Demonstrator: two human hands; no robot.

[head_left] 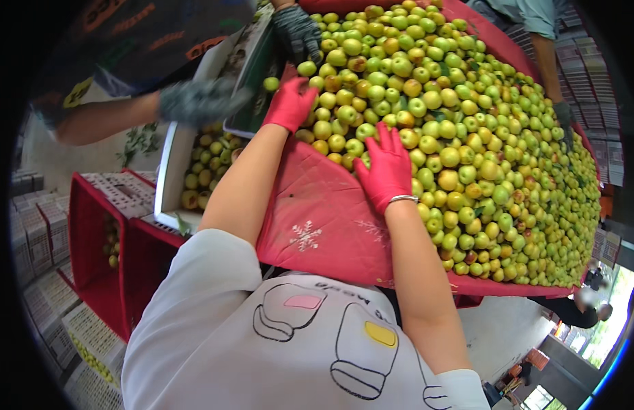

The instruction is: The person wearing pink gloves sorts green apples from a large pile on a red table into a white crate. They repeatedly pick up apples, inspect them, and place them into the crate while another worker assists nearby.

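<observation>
A large heap of small round green-yellow fruits (460, 137), some blushed red, lies on a table covered with red padded cloth (317, 212). My left hand (293, 106), in a pink glove, is at the heap's left edge. Its fingers are curled, and whatever they hold is hidden. Just left of it a single green fruit (271, 84) shows in front of a dark green crate (252, 113). My right hand (388, 167), also pink-gloved, rests on the near edge of the heap with its fingers spread.
A co-worker's grey-gloved hand (204, 99) blurs over the crates at left; another gloved hand (298, 31) touches the heap's far edge. A third worker's gloved hand (564, 121) is at far right. A white crate (168, 174) holds fruits, beside red crates (98, 260).
</observation>
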